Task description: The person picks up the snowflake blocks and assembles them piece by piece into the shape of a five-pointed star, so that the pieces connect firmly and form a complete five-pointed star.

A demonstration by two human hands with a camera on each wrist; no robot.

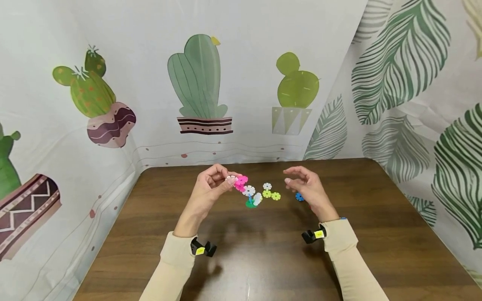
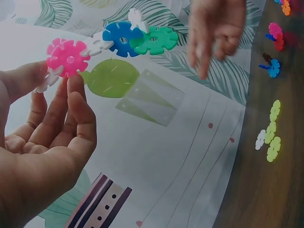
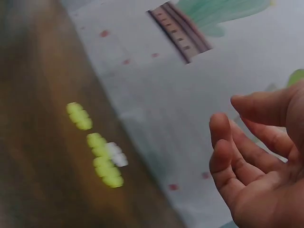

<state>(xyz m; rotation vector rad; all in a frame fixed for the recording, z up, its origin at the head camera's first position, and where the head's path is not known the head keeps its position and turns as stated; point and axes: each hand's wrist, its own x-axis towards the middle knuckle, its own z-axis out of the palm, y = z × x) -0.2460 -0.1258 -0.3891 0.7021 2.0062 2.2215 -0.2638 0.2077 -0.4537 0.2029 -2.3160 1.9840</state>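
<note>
My left hand [image 1: 208, 184] pinches one end of a chain of joined snowflake discs, holding it above the table. Near the thumb are a white disc [image 2: 48, 81] and pink discs [image 2: 69, 57]. Further along come a white disc [image 2: 98, 43], a blue disc [image 2: 122, 39], a green disc [image 2: 156, 41] and another white disc [image 2: 137, 20]. My right hand [image 1: 310, 188] hovers to the right of the chain, apart from it. Its fingers are loosely bent, with nothing between them in the right wrist view [image 3: 256, 147].
Joined yellow-green discs [image 2: 270, 130] with a white disc [image 2: 260, 139] lie on the brown table [image 1: 248, 259]. Beyond my right hand lies a blue disc piece [image 1: 299, 196]. Pink and red discs [image 2: 276, 35] and an orange disc [image 2: 285, 7] are further off. A patterned cloth [image 1: 248, 83] hangs behind.
</note>
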